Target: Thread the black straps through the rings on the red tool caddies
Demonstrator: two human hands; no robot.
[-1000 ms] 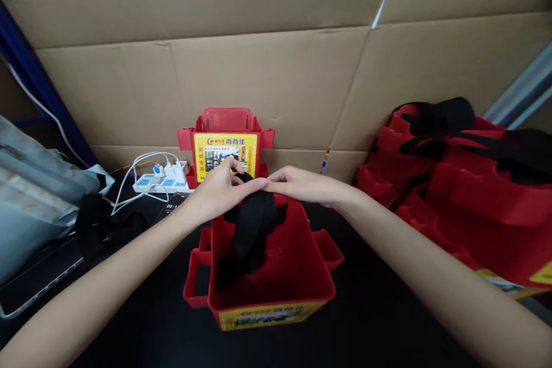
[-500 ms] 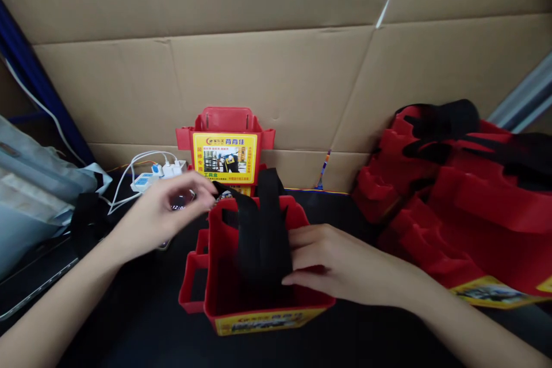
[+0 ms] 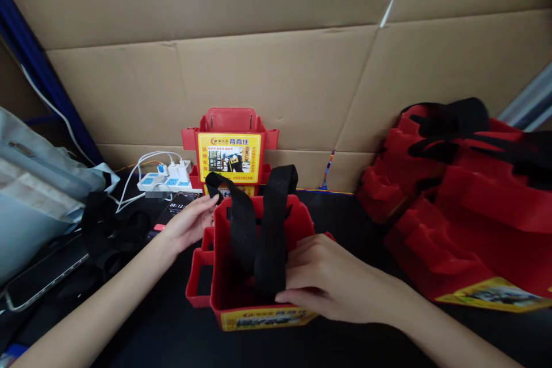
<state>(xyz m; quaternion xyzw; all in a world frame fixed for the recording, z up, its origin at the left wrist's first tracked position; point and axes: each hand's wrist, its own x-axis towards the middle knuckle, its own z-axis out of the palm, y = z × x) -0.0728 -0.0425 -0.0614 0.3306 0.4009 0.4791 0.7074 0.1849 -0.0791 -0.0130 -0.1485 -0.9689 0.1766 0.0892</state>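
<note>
A red plastic tool box with a yellow label on its front stands in the middle of the black table, its open top facing me. A wide black webbing strap rises in a loop out of the box and bends over its back left rim. My left hand is at that back left corner, fingers closed on the strap end beside the slot. My right hand reaches over the right wall into the box. Its thumb and curled fingers are closed at the lower part of the strap; the fingertips are partly hidden.
Another red tool box stands behind against the cardboard wall. Several red boxes with black straps are piled at right. On the left are a phone, a white power strip, black straps and a grey bag.
My left hand has lowered and turned at the box's back left corner, and the phone behind it now shows. My right hand has sunk slightly with the strap. The view has shifted a little.
</note>
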